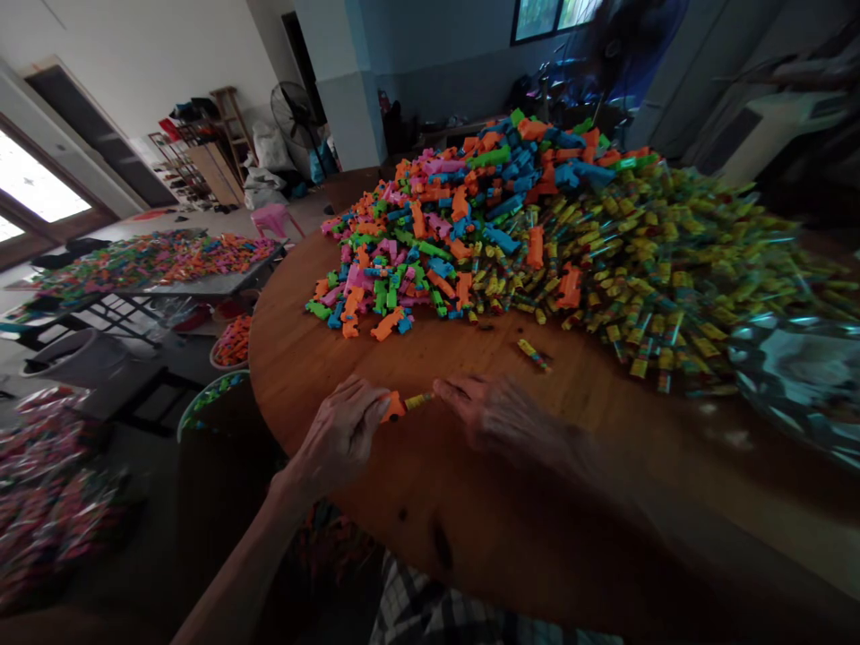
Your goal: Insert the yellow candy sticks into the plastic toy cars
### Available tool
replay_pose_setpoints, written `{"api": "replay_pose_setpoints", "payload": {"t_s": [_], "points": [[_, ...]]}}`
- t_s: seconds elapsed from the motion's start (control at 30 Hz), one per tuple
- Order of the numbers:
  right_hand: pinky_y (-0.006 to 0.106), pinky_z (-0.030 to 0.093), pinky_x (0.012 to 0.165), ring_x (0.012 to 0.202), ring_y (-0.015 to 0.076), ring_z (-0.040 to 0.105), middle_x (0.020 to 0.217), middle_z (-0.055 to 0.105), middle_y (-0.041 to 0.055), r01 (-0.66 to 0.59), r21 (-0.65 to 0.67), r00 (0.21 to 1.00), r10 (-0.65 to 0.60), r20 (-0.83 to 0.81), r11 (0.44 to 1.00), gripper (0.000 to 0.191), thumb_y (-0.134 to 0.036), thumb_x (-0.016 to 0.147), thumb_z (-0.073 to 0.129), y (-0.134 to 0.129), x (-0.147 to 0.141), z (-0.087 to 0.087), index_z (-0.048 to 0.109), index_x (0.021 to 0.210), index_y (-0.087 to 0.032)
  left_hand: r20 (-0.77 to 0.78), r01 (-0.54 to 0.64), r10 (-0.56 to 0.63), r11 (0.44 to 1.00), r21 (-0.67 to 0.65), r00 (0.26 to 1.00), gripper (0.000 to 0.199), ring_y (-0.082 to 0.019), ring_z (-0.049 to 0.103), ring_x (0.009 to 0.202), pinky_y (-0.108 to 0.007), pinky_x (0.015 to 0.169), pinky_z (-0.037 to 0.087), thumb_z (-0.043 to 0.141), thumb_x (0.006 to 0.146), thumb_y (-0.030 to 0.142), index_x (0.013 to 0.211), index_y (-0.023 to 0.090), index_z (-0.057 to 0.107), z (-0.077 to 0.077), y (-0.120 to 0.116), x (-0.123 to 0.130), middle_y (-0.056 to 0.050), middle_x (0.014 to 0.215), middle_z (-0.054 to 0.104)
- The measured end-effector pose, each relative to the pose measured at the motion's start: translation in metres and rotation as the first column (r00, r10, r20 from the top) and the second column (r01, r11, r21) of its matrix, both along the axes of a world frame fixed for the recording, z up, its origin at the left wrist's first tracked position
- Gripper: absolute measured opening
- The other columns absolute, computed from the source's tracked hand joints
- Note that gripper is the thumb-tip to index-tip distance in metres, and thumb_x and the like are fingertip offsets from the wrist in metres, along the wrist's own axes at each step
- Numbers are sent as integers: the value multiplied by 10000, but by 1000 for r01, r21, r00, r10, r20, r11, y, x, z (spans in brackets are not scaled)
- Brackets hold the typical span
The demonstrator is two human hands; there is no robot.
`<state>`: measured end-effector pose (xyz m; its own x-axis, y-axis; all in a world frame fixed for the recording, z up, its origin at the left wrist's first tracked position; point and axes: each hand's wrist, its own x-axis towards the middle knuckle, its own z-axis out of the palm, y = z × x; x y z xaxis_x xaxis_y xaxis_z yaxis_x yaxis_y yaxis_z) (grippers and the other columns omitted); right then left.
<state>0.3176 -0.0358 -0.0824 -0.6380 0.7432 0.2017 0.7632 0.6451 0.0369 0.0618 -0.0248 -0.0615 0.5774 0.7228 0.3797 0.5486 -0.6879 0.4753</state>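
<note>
Above the round wooden table [315, 358], my left hand [346, 421] is closed around an orange plastic toy car [394, 408]. A slim yellow-wrapped tube [419, 400] joins the toy's right end; how deep it sits I cannot tell. My right hand [480, 408] has its fingertips pinched at the tube's far end, slightly blurred. Another yellow-wrapped tube [533, 354] lies alone on the wood just beyond my right hand. Farther back is a heap of orange, blue, green and pink toy cars [430, 233], running into a large pile of yellow-wrapped tubes [645, 260].
A shiny metallic bowl or bag [799, 376] stands at the right. To the left are a tub of green pieces [211, 399], a basin of orange pieces [233, 343] and a second table [232, 279] heaped with toys. A pink stool [277, 219] and a fan [294, 112] stand behind.
</note>
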Motion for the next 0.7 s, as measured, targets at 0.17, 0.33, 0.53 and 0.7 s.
{"api": "replay_pose_setpoints", "payload": {"t_s": [0.17, 0.33, 0.53, 0.7], "points": [[294, 411, 637, 878, 215, 626, 1152, 670, 146, -7, 40, 999, 9, -52, 999, 360, -66, 862, 505, 1, 1, -2, 629, 1190, -147, -34, 36, -37, 999, -11, 999, 207, -144, 466, 737, -294, 722, 361, 453, 1016, 185, 836, 168, 555, 5, -2, 3, -5, 745, 503], [314, 444, 682, 856, 213, 612, 1100, 672, 147, -27, 80, 995, 34, -95, 996, 277, -97, 910, 488, 3, 1, -7, 647, 1133, -140, -18, 60, -61, 997, -58, 998, 226, -141, 473, 731, -296, 704, 352, 448, 1025, 196, 823, 171, 546, 6, 0, 6, -5, 741, 500], [319, 448, 700, 853, 217, 614, 1054, 679, 150, -97, -38, 994, 95, -57, 995, 294, -115, 892, 505, -2, -5, 0, 636, 1154, -118, -28, 41, -45, 990, -134, 999, 202, -149, 554, 778, -293, 719, 406, 456, 1032, 267, 939, 176, 611, 1, 0, 7, -21, 811, 592], [273, 408, 621, 760, 181, 620, 956, 701, 100, -118, -309, 981, 62, -184, 944, 319, -104, 830, 535, -8, -3, 16, 663, 1121, -127, -234, 31, -25, 999, 25, 972, 313, -238, 595, 940, -364, 800, 470, 654, 917, 313, 1193, 181, 587, 8, -4, 9, -73, 1003, 656]]}}
